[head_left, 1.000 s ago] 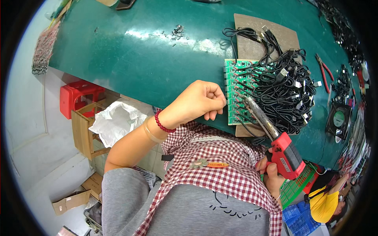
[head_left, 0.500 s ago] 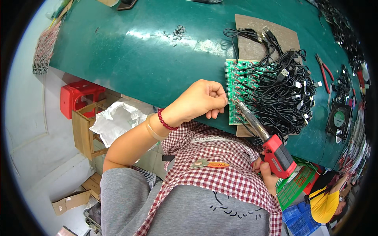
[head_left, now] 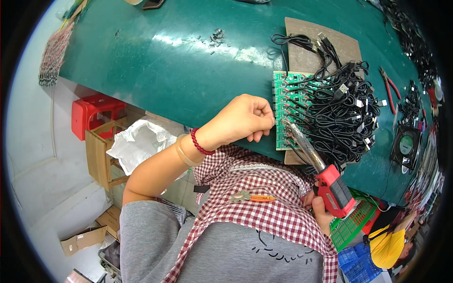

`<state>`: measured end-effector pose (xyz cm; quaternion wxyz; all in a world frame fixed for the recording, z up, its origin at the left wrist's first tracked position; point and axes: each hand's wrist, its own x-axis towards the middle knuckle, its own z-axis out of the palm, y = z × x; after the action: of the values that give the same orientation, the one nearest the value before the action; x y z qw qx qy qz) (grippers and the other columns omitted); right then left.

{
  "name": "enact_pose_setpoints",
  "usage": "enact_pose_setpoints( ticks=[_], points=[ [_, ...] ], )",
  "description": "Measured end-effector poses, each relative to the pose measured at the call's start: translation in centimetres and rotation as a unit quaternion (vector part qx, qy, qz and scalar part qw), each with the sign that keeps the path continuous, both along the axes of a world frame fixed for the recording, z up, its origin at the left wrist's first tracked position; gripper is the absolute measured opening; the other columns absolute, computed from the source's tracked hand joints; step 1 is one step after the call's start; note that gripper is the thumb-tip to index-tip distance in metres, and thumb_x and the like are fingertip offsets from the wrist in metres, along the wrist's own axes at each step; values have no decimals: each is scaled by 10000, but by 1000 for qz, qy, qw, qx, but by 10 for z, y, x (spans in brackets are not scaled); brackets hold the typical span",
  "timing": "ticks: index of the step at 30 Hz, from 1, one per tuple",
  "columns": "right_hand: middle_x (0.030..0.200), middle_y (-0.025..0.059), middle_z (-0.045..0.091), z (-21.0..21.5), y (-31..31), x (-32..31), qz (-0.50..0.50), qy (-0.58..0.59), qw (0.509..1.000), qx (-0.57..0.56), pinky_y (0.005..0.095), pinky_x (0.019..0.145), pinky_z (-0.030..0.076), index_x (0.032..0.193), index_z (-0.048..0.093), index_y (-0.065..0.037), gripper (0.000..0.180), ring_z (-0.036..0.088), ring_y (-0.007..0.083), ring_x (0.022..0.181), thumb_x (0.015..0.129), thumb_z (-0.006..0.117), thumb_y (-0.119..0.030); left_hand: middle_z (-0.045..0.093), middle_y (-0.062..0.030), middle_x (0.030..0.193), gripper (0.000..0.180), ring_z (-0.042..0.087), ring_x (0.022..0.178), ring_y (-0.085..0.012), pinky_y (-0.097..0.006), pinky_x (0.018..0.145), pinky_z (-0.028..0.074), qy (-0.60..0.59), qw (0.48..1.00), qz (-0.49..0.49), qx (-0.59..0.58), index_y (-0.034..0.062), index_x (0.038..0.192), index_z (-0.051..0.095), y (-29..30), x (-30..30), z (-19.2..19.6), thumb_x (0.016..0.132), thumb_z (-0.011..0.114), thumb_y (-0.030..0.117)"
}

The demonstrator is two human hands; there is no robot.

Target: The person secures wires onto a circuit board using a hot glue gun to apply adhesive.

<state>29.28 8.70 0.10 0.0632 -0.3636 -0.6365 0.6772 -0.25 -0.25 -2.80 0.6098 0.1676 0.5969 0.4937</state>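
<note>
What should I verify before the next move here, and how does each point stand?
1. Right hand gripping the red soldering iron: ok.
2. Iron's tip over the green circuit board: ok; contact with a joint: cannot tell.
3. Left hand apart from the tip: ok, though its fingers are close, at the board's left edge.
4. Anything pinched in the left fingertips: cannot tell, too small to see.
5. Circuit board wholly on the brown panel: not ok; its left edge reaches past it.
6. Black cables clear of the metal barrel: cannot tell; they overlap in this view.
</note>
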Motion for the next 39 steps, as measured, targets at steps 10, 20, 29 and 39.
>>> enact_pose_setpoints(
  ticks=[10, 20, 29, 39],
  points=[
    [699, 4, 532, -3, 3, 5, 38, -9, 999, 15, 253, 586, 396, 781, 571, -19, 121, 485, 94, 637, 864, 562, -106, 579, -40, 643, 78, 493, 480, -50, -183, 410, 381, 12, 1000, 0, -8, 0, 768, 568, -1, 1, 1, 799, 569, 72],
    [694, 25, 547, 7, 1, 1, 20, -33, 999, 12, 270, 589, 409, 763, 574, -14, 141, 507, 119, 637, 859, 569, -117, 579, -39, 637, 93, 487, 472, -48, -184, 410, 379, 19, 1000, 5, -3, 3, 762, 567, -1, 2, 1, 802, 576, 86],
    [699, 57, 565, 11, 0, 0, -2, -21, 1000, -4, 285, 597, 423, 741, 570, 1, 205, 529, 153, 645, 872, 550, -156, 577, -40, 633, 84, 485, 458, -48, -182, 402, 377, 13, 1000, 12, 4, 8, 759, 571, -4, 4, 0, 803, 577, 79],
    [608, 42, 453, 15, 7, -17, -95, 119, 988, -28, 254, 480, 357, 1155, 405, 3, 498, 424, 133, 520, 843, 591, -337, 611, -159, 711, 173, 594, 612, -307, -379, 572, 468, 735, 671, 83, -54, -25, 845, 545, -3, -77, -1, 773, 611, 118]
  ],
)
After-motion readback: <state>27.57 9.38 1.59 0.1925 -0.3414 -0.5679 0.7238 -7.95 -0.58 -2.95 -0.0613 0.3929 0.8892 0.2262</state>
